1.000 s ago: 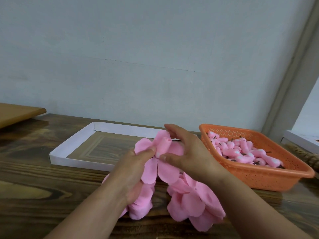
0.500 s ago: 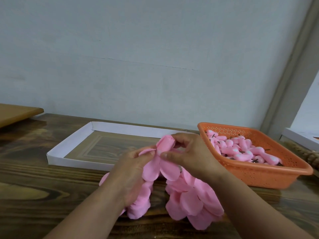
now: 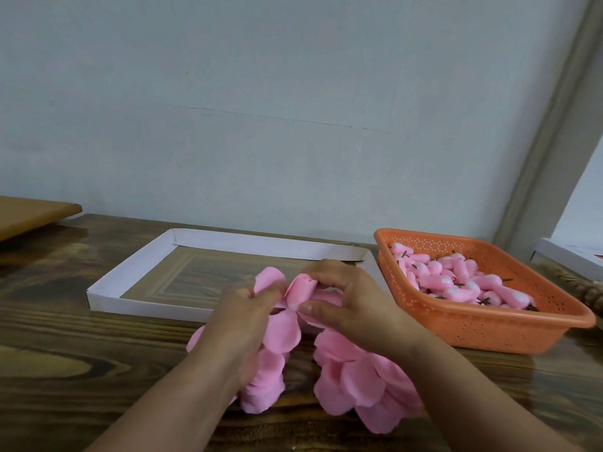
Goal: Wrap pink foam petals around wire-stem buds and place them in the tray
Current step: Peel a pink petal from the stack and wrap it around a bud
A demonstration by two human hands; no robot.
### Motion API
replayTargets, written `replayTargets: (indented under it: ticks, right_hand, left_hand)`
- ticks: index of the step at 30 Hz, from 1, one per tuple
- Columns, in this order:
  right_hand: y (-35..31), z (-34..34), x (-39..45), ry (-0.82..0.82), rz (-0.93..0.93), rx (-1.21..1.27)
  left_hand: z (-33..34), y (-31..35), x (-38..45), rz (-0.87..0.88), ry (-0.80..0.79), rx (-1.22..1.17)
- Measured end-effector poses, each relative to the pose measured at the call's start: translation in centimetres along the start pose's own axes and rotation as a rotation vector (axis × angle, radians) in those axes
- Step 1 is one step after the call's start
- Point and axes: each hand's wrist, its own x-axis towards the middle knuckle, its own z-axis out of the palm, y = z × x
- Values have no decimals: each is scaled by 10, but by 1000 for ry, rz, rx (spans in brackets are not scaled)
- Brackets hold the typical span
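Now both hands, left hand [image 3: 248, 308] and right hand [image 3: 352, 301], pinch the bud [image 3: 301, 288] near the white tray [image 3: 104, 293]; best keep petals [image 3: 282, 327] snug.

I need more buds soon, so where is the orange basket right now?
In the head view, the orange basket sits on the wooden table at the right, just right of the white tray and beyond the right hand.

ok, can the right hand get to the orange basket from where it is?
Probably yes: the orange basket sits just right of the right hand with nothing between, open top. But that hand is pinching the bud, so it is busy.
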Motion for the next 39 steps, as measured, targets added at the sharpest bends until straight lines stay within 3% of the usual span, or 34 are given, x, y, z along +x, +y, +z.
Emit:
replayTargets:
  ticks: [7,11,17,26,39]
  right_hand:
    - [-1,0,-4,-23,-82,-201]
    - [1,-2,-8,99,-43,-92]
    - [3,-2,-7,190,31,22]
    - [1,-2,-7,18,-98,-67]
    - [2,-5,-7,4,33,-37]
  left_hand:
    - [4,-1,-11,175,-112,226]
    - [5,0,-14,184,-184,92]
    - [5,-1,-12,239,-52,156]
    - [0,3,-8,209,-52,230]
    - [-2,6,-9,324,-250,485]
